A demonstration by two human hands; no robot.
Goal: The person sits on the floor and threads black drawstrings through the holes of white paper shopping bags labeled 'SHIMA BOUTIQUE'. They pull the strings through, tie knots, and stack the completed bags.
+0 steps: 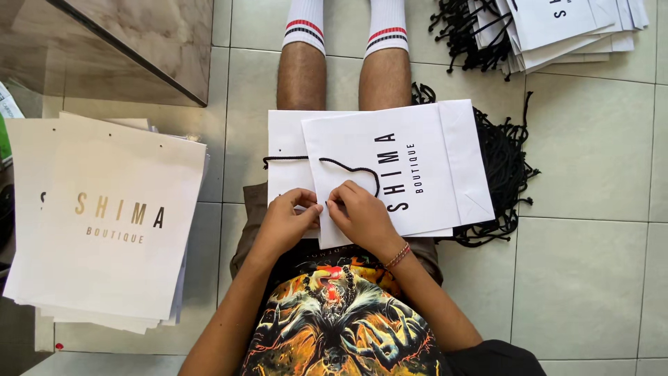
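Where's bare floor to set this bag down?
Bare tiles lie right of the black cord pile, below the far bag stack. Narrower strip between left bag stack and legs. Lap is crowded: both hands on bag.

Bag [410, 167] on lap, bag stack [104, 223] left
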